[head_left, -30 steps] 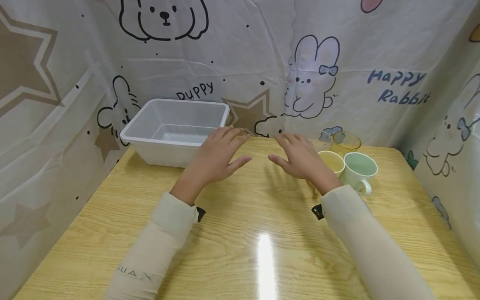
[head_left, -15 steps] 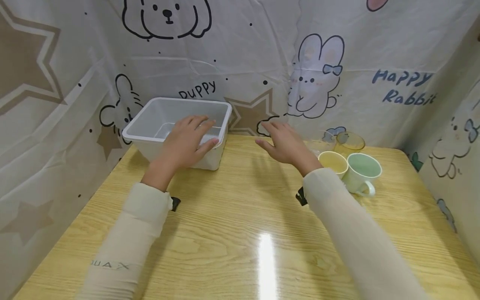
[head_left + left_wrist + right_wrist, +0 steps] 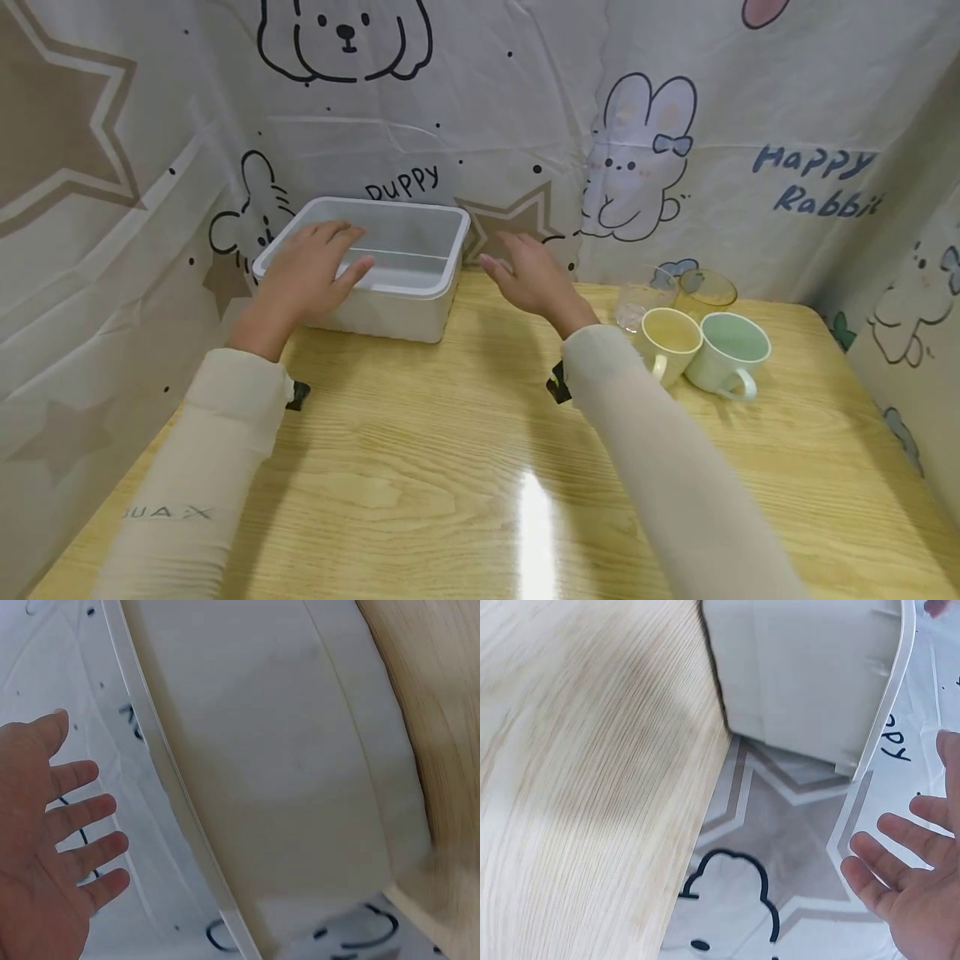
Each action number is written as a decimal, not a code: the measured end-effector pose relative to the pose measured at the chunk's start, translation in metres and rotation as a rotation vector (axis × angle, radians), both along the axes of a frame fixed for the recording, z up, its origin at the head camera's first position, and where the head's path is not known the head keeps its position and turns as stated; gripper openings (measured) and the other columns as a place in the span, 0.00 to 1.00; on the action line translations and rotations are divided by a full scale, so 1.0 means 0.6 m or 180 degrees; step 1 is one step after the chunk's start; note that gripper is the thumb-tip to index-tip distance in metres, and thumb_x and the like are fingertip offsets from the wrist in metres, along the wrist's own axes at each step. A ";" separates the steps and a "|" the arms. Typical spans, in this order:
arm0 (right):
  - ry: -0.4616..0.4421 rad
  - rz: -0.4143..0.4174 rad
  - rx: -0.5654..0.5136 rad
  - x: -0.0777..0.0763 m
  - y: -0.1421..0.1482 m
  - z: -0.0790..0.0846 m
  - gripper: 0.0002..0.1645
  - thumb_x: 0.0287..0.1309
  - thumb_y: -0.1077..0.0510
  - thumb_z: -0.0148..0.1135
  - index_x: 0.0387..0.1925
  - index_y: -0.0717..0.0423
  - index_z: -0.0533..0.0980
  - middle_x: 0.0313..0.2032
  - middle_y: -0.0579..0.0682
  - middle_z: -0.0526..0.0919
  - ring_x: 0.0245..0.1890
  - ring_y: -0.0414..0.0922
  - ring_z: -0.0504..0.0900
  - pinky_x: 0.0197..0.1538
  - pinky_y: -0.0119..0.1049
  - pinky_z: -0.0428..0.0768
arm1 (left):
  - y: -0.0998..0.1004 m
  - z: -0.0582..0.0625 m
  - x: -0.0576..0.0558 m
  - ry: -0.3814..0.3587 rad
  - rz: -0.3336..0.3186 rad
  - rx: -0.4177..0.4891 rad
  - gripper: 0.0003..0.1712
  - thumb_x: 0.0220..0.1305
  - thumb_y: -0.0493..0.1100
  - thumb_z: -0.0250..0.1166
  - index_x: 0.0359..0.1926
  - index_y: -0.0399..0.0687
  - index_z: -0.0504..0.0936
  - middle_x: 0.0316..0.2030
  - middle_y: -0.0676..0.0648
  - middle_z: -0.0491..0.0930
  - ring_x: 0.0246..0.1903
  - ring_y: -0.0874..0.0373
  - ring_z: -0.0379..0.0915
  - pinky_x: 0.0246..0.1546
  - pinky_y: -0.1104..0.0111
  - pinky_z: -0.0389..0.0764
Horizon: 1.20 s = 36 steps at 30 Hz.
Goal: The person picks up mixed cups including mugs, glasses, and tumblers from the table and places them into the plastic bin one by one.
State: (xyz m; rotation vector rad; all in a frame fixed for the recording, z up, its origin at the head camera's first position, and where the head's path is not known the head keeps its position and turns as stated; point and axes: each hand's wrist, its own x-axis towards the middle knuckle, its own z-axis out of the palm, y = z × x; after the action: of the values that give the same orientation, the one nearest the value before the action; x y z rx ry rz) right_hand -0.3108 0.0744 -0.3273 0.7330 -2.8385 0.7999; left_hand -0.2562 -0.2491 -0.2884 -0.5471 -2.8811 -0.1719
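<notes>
A white plastic tub (image 3: pixel 375 312) stands at the back left of the wooden table, against the printed cloth. In the head view my left hand (image 3: pixel 303 271) hovers over the tub's left front rim, fingers spread and holding nothing. The left wrist view shows a gap between that hand (image 3: pixel 45 847) and the tub's wall (image 3: pixel 277 750). My right hand (image 3: pixel 532 275) is in the air to the right of the tub, its fingers extended and bare. In the right wrist view the same hand (image 3: pixel 915 877) stays apart from the tub's end wall (image 3: pixel 810 682).
To the right stand a yellow mug (image 3: pixel 670 337) and a green mug (image 3: pixel 727 354) close together. Behind them are a clear glass (image 3: pixel 632 312) and an amber glass (image 3: pixel 705 292). Printed cloth (image 3: pixel 495 117) hangs along the table's back and sides.
Both hands have moved left: the left one from the tub's right front corner to its left side, the right one away from the mugs toward the tub. The clear glass is now more visible.
</notes>
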 end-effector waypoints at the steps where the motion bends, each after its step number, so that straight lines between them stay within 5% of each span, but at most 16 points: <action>1: -0.0008 -0.0012 -0.0048 -0.001 -0.005 0.000 0.40 0.78 0.37 0.46 0.76 0.60 0.60 0.74 0.59 0.65 0.75 0.56 0.61 0.75 0.51 0.60 | -0.008 0.002 -0.001 -0.0023 0.0032 -0.0009 0.36 0.81 0.60 0.45 0.75 0.39 0.63 0.73 0.33 0.62 0.71 0.31 0.54 0.71 0.37 0.54; 13: -0.0159 0.0002 -0.0551 -0.010 -0.061 -0.009 0.40 0.78 0.42 0.50 0.77 0.61 0.57 0.72 0.59 0.68 0.70 0.54 0.69 0.71 0.51 0.69 | -0.104 0.001 -0.022 -0.0308 0.0437 -0.0007 0.40 0.81 0.63 0.40 0.77 0.36 0.59 0.73 0.26 0.56 0.71 0.25 0.50 0.68 0.32 0.50; 21: -0.0283 -0.0059 -0.1249 -0.012 -0.086 -0.036 0.35 0.77 0.49 0.54 0.75 0.63 0.61 0.52 0.60 0.82 0.51 0.53 0.83 0.52 0.47 0.83 | -0.144 -0.022 -0.027 -0.0395 0.0699 0.0214 0.41 0.81 0.61 0.39 0.77 0.33 0.57 0.72 0.23 0.56 0.70 0.23 0.48 0.68 0.32 0.50; 25: -0.0857 -0.0237 -0.1976 -0.007 -0.095 -0.041 0.34 0.75 0.51 0.58 0.74 0.62 0.64 0.47 0.58 0.81 0.42 0.50 0.82 0.47 0.44 0.84 | -0.155 -0.037 -0.032 -0.0447 0.0810 0.0486 0.41 0.81 0.60 0.38 0.77 0.31 0.55 0.72 0.22 0.55 0.70 0.22 0.47 0.68 0.31 0.49; 30: -0.1746 -0.0523 -0.3019 -0.008 -0.105 -0.038 0.32 0.72 0.56 0.62 0.72 0.61 0.66 0.43 0.54 0.80 0.40 0.48 0.83 0.52 0.45 0.85 | -0.163 -0.053 -0.041 -0.0316 0.0836 0.0900 0.38 0.81 0.54 0.42 0.73 0.23 0.59 0.68 0.20 0.60 0.68 0.21 0.50 0.69 0.33 0.50; 36: -0.2446 -0.0674 -0.3624 -0.006 -0.113 -0.032 0.23 0.71 0.60 0.63 0.63 0.63 0.73 0.41 0.53 0.83 0.35 0.44 0.84 0.49 0.40 0.84 | -0.166 -0.061 -0.045 -0.0386 0.1133 0.1519 0.39 0.81 0.57 0.40 0.75 0.29 0.60 0.69 0.24 0.63 0.68 0.27 0.58 0.67 0.37 0.60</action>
State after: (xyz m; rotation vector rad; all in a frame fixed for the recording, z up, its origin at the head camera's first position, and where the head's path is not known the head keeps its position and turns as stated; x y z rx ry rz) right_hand -0.3147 0.0065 -0.3466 -0.0897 -2.1423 2.6644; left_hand -0.2831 -0.3488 -0.3251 0.0641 -2.8379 -0.8256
